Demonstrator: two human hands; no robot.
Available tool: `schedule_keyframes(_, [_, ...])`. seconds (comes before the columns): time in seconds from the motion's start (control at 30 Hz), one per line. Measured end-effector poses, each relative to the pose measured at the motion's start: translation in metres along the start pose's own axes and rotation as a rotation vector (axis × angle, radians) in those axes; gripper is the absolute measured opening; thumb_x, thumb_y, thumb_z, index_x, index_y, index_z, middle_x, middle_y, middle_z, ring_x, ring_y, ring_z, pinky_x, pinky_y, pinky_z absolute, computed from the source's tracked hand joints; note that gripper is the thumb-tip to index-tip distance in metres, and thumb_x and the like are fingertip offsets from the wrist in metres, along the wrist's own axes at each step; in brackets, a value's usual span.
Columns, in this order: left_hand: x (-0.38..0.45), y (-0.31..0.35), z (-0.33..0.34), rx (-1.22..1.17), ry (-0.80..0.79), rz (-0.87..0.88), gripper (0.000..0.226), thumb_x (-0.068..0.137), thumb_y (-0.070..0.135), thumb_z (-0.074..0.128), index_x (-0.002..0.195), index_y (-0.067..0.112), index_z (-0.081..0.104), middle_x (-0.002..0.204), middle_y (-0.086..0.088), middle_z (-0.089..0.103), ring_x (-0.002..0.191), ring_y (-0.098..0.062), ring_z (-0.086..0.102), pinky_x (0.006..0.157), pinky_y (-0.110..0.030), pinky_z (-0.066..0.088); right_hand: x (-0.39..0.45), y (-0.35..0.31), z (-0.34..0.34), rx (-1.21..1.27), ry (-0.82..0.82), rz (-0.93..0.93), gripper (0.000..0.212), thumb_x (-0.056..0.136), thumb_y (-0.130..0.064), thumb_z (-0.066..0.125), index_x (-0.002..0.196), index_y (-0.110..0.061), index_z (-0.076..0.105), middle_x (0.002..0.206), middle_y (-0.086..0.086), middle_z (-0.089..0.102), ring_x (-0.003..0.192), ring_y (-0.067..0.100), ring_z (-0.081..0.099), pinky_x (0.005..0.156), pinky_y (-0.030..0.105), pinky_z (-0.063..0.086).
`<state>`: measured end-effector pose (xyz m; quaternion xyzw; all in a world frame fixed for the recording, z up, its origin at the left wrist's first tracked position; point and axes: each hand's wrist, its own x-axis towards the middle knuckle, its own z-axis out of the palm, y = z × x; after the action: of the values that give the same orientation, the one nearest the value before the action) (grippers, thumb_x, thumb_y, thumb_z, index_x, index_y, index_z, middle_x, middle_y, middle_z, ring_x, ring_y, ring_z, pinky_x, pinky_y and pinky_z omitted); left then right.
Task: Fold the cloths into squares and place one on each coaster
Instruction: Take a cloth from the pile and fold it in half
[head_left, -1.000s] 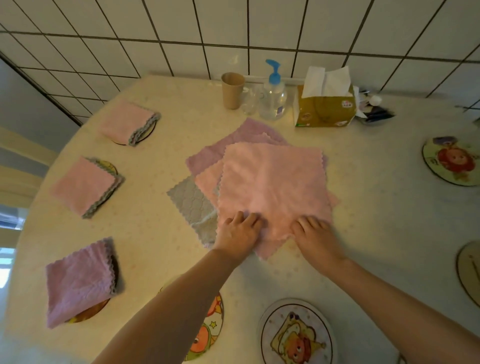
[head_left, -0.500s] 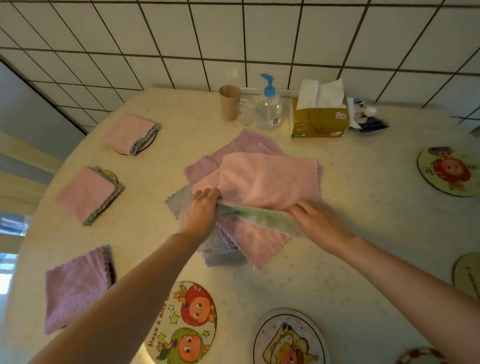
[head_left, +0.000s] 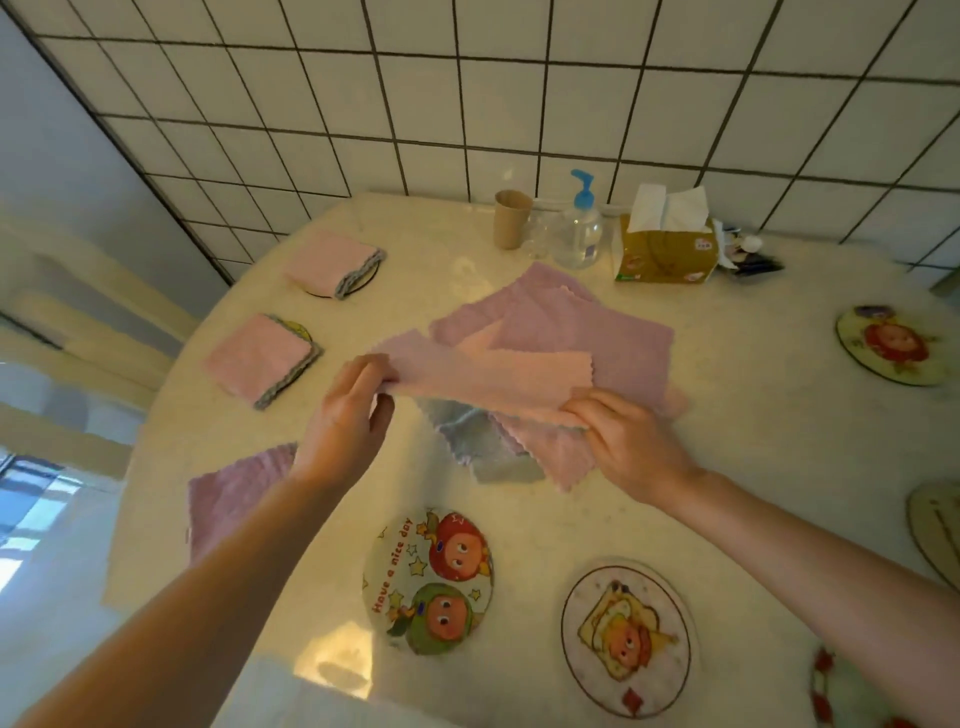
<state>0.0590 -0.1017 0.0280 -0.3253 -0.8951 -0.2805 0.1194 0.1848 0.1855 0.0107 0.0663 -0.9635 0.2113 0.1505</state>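
A pink cloth (head_left: 488, 382), folded in half, hangs stretched above the table. My left hand (head_left: 350, 410) pinches its left end and my right hand (head_left: 623, 441) pinches its right end. Under it lies a loose pile of cloths (head_left: 566, 332), pink, purple and grey. Three folded cloths sit on coasters along the left: a far one (head_left: 332, 262), a middle one (head_left: 257, 358) and a near purple one (head_left: 236, 493), partly hidden by my left arm. Bare picture coasters lie near me (head_left: 428, 577), (head_left: 626, 639) and at the right (head_left: 891, 343).
At the back by the tiled wall stand a paper cup (head_left: 511, 218), a pump bottle (head_left: 576, 228) and a tissue box (head_left: 667, 249). Another coaster (head_left: 935, 530) shows at the right edge. The round table's edge (head_left: 156, 415) curves down the left side.
Both hands took the near edge of the top pink cloth, carried it over to fold the cloth in half, and lifted it off the pile. The view tilted up.
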Motion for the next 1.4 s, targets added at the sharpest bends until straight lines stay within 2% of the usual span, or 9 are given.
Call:
schedule_keyframes(0.17, [-0.118, -0.021, -0.029, 0.073, -0.148, 0.05, 0.02, 0.082, 0.005, 0.064, 0.101, 0.008, 0.061, 0.113, -0.004, 0.058, 0.102, -0.02, 0.058, 0.08, -0.029, 0.053, -0.059, -0.058, 0.028, -0.053, -0.171, -0.115, 0.033, 0.085, -0.019, 0.04, 0.101, -0.011, 0.068, 0.1, 0.003, 0.07, 0.092, 0.019, 0.067, 0.071, 0.028, 0.057])
schedule_keyframes(0.33, [-0.221, -0.031, -0.019, 0.033, -0.308, 0.007, 0.043, 0.099, 0.044, 0.027, 0.099, 0.017, 0.062, 0.107, 0.002, 0.061, 0.097, -0.015, 0.056, 0.075, -0.027, 0.052, -0.125, -0.095, 0.054, -0.096, -0.37, -0.117, 0.035, 0.08, -0.022, 0.04, 0.099, -0.02, 0.069, 0.091, -0.007, 0.07, 0.079, 0.009, 0.067, 0.06, 0.019, 0.052])
schedule_keyframes(0.4, [-0.251, -0.026, -0.019, 0.01, -0.364, 0.004, 0.044, 0.099, 0.042, 0.026, 0.098, 0.018, 0.063, 0.103, 0.002, 0.063, 0.093, -0.012, 0.055, 0.075, -0.022, 0.048, -0.147, -0.103, 0.06, -0.086, -0.455, -0.1, 0.035, 0.083, -0.022, 0.039, 0.106, -0.019, 0.065, 0.091, -0.005, 0.07, 0.082, 0.015, 0.067, 0.068, 0.029, 0.057])
schedule_keyframes(0.5, [-0.281, -0.02, -0.022, 0.001, -0.429, -0.06, 0.012, 0.091, 0.021, 0.052, 0.097, 0.022, 0.061, 0.095, 0.005, 0.064, 0.08, -0.013, 0.06, 0.065, -0.021, 0.048, -0.17, -0.113, 0.062, -0.137, -0.466, -0.121, 0.037, 0.085, -0.026, 0.036, 0.106, -0.021, 0.067, 0.094, -0.01, 0.071, 0.087, 0.008, 0.066, 0.09, 0.029, 0.051])
schedule_keyframes(0.63, [-0.294, -0.015, -0.029, -0.108, -0.535, -0.249, 0.017, 0.085, 0.01, 0.06, 0.093, 0.024, 0.064, 0.085, 0.008, 0.065, 0.071, -0.011, 0.059, 0.064, -0.025, 0.049, -0.187, -0.125, 0.058, 0.022, -0.617, 0.034, 0.05, 0.084, -0.033, 0.021, 0.105, -0.017, 0.063, 0.084, -0.002, 0.067, 0.074, 0.016, 0.06, 0.064, 0.031, 0.047])
schedule_keyframes(0.83, [-0.264, -0.026, -0.037, -0.406, -0.368, -0.64, 0.016, 0.079, 0.004, 0.069, 0.078, 0.019, 0.066, 0.074, 0.001, 0.065, 0.069, -0.013, 0.057, 0.064, -0.018, 0.043, -0.171, -0.122, 0.056, 0.222, -0.575, 0.369, 0.015, 0.09, -0.014, 0.05, 0.078, -0.019, 0.056, 0.061, -0.005, 0.054, 0.044, 0.007, 0.04, 0.045, 0.017, 0.028])
schedule_keyframes(1.0, [-0.207, -0.039, -0.024, -0.541, -0.147, -0.883, 0.01, 0.081, 0.007, 0.073, 0.081, 0.002, 0.064, 0.067, -0.004, 0.056, 0.061, -0.015, 0.046, 0.06, -0.03, 0.039, -0.131, -0.099, 0.056, 0.433, -0.221, 0.717, 0.01, 0.085, -0.016, 0.063, 0.075, -0.015, 0.06, 0.065, 0.0, 0.064, 0.057, 0.012, 0.057, 0.05, 0.021, 0.04])
schedule_keyframes(1.17, [-0.167, -0.053, 0.011, -0.443, -0.136, -1.005, 0.014, 0.083, 0.016, 0.071, 0.076, 0.005, 0.066, 0.067, -0.006, 0.062, 0.064, -0.023, 0.054, 0.061, -0.04, 0.049, -0.105, -0.064, 0.081, 0.573, -0.209, 1.062, 0.007, 0.086, -0.01, 0.063, 0.092, -0.01, 0.068, 0.09, 0.006, 0.071, 0.079, 0.021, 0.068, 0.073, 0.04, 0.058])
schedule_keyframes(1.4, [-0.145, -0.065, 0.042, -0.25, -0.196, -1.071, 0.011, 0.086, 0.024, 0.068, 0.085, 0.013, 0.067, 0.081, -0.006, 0.066, 0.073, -0.022, 0.059, 0.057, -0.028, 0.044, -0.095, -0.043, 0.098, 0.607, -0.24, 1.157, 0.013, 0.087, -0.01, 0.061, 0.078, -0.017, 0.067, 0.078, 0.006, 0.07, 0.072, 0.028, 0.069, 0.064, 0.045, 0.059])
